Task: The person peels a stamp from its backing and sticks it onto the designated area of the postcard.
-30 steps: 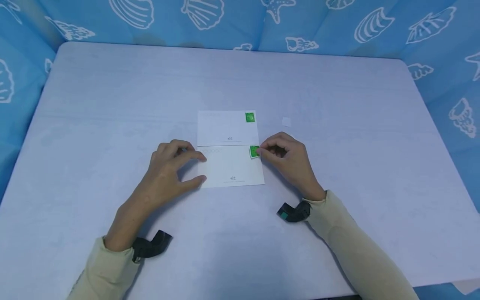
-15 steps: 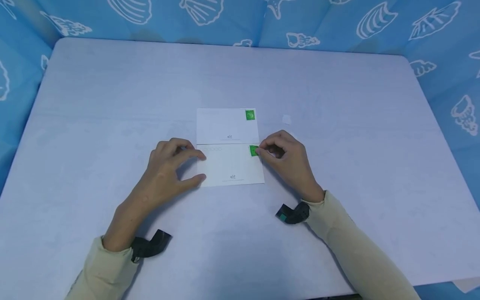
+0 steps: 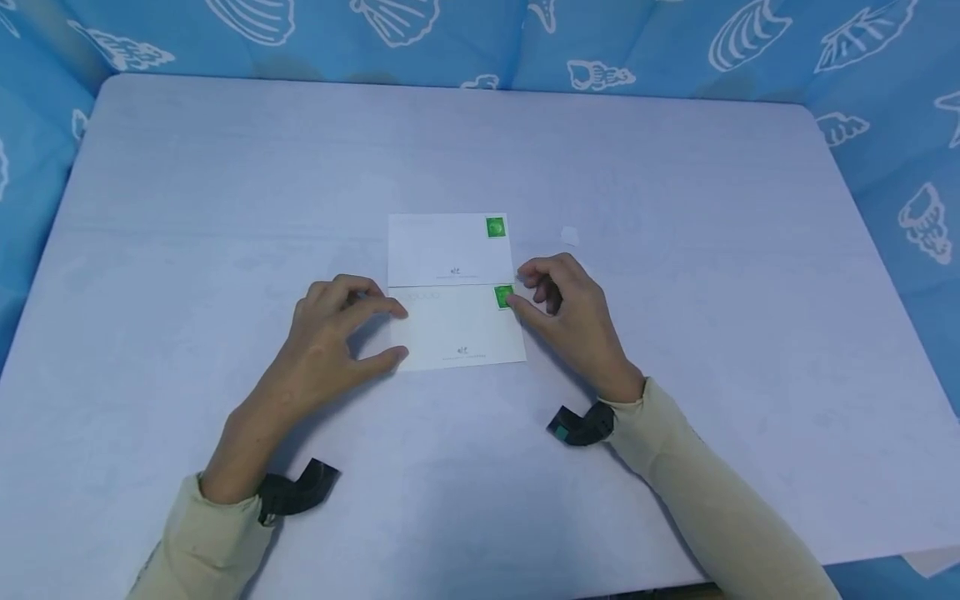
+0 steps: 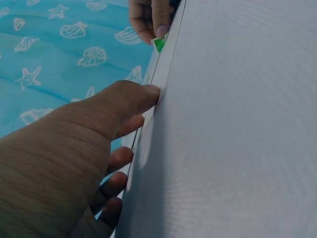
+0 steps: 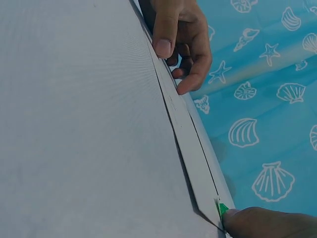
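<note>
Two white postcards lie edge to edge on the table, the upper postcard (image 3: pixel 442 246) behind the lower postcard (image 3: pixel 450 329). A green stamp (image 3: pixel 495 227) sits flat in the upper one's top right corner. Another green stamp (image 3: pixel 502 296) is at the lower one's top right corner. My right hand (image 3: pixel 573 312) touches that stamp's right edge with the thumb, its index finger raised apart from the thumb. My left hand (image 3: pixel 330 333) rests thumb and index fingertips on the lower postcard's left edge, spread apart. In the right wrist view the thumb (image 5: pixel 247 220) partly hides the stamp.
A small white square of paper (image 3: pixel 570 236) lies right of the upper postcard. The white-covered table (image 3: pixel 225 167) extends around the hands. A blue shell-patterned curtain (image 3: pixel 322 33) hangs behind it. Black wrist cameras (image 3: pixel 300 492) sit on both wrists.
My right index finger has lifted away from the thumb, letting go of the lower stamp and leaving more of it visible. The left hand keeps its place on the postcard.
</note>
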`<state>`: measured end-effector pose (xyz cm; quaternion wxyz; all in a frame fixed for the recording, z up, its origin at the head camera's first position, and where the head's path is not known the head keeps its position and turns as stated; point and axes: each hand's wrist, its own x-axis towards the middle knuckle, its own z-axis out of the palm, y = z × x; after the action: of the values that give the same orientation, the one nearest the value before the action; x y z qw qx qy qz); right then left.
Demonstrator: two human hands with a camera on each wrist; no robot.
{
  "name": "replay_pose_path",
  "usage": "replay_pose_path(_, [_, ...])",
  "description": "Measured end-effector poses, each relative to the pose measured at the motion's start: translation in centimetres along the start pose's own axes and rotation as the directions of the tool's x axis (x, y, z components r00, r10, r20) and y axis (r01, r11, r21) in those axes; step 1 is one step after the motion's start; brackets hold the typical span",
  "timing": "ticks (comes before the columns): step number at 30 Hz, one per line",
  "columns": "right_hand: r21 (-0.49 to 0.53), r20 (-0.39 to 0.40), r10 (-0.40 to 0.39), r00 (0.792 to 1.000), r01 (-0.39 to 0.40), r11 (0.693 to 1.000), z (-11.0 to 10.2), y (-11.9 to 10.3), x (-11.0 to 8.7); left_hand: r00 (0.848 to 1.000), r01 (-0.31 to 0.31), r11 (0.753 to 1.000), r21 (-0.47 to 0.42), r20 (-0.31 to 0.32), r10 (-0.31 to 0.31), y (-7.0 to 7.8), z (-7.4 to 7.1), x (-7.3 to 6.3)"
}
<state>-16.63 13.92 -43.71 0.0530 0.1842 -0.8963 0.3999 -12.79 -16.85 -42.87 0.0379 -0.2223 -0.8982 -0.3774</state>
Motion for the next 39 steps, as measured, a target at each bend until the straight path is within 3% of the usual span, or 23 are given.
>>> replay_pose_path(4, [0.016,-0.015,-0.022,1.000,0.022,1.000,-0.3,0.0,0.0,1.000,0.004,1.000,0.004,0.004,-0.004,0.1,0.0,0.0])
replay_pose_path(7, [-0.006,-0.046,-0.118,0.992,0.118,0.993,-0.9,0.1,-0.1,1.000,0.009,1.000,0.007,0.008,-0.009,0.2,0.0,0.0])
replay_pose_path(11, [-0.116,-0.037,-0.307,0.951,0.301,0.947,-2.3,0.0,-0.5,1.000,0.010,1.000,0.002,0.008,-0.010,0.3,0.0,0.0])
replay_pose_path(14, [-0.171,0.016,-0.385,0.923,0.382,0.908,-2.9,0.1,-0.8,1.000,0.010,1.000,-0.005,0.015,-0.010,0.4,0.0,0.1])
replay_pose_path(17, [-0.180,0.067,-0.400,0.914,0.406,0.896,-3.1,0.2,-0.7,1.000,0.013,1.000,-0.004,0.024,-0.013,0.5,-0.1,0.1])
replay_pose_path(23, [-0.162,0.150,-0.383,0.911,0.405,0.900,-2.8,0.2,-0.7,0.999,0.028,1.000,0.010,0.022,-0.028,0.4,-0.2,0.0])
replay_pose_path(30, [-0.163,0.273,-0.373,0.887,0.425,0.891,-2.5,0.1,-0.9,1.000,0.024,1.000,0.017,0.017,-0.024,0.5,-0.2,0.1])
replay_pose_path(39, [-0.179,0.276,-0.398,0.875,0.453,0.873,-2.3,0.0,-0.9,0.999,0.032,0.999,0.011,0.021,-0.032,0.5,-0.3,0.1])
